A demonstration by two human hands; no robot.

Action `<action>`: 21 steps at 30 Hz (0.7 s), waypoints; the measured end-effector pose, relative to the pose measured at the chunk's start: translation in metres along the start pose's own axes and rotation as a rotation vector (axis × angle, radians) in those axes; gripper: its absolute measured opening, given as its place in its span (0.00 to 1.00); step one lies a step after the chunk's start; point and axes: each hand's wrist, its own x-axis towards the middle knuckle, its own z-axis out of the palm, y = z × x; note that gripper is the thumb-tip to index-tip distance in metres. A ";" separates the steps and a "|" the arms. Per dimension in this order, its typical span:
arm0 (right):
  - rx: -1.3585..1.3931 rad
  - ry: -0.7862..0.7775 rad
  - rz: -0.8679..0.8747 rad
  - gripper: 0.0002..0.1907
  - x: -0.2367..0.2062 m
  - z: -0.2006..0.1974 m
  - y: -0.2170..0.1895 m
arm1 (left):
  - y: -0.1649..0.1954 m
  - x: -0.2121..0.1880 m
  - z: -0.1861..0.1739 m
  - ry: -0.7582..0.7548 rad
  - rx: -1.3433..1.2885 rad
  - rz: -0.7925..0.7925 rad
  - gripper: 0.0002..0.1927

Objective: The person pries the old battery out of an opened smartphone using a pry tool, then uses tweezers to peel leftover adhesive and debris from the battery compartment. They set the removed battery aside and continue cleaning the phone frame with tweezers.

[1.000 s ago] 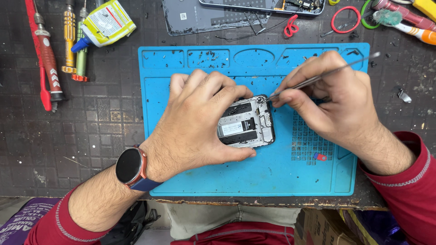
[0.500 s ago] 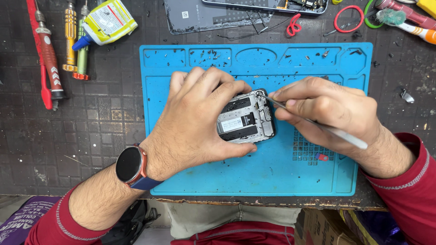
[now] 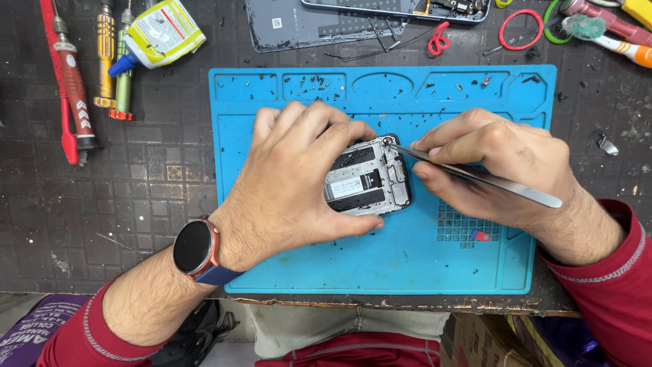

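Note:
An opened phone (image 3: 368, 178) with its silver frame and inner parts showing lies on a blue repair mat (image 3: 380, 265). My left hand (image 3: 295, 180) covers its left half and holds it down, a dark watch on that wrist. My right hand (image 3: 492, 163) grips metal tweezers (image 3: 475, 177). Their tip touches the phone's upper right corner, and the long end points right over my wrist.
Red and yellow screwdrivers (image 3: 71, 88) and a glue tube (image 3: 159, 32) lie at the upper left. A phone back cover (image 3: 319, 24), red and green bands (image 3: 519, 28) and a brush (image 3: 598, 30) sit beyond the mat. Small screws dot the mat's top trays.
My right hand has turned the tweezers over, so the long end now points down-right instead of up-right. The tip has stayed at the phone's right edge. My left hand has kept still.

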 end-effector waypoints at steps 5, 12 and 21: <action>0.010 0.006 -0.004 0.16 -0.002 -0.001 -0.001 | 0.000 0.000 0.001 0.000 0.001 -0.001 0.42; -0.069 -0.059 -0.007 0.17 -0.003 0.001 -0.004 | 0.000 0.000 0.001 0.012 0.010 0.003 0.41; -0.146 -0.085 -0.281 0.15 0.014 -0.009 -0.013 | 0.001 0.000 0.000 0.039 0.013 -0.024 0.41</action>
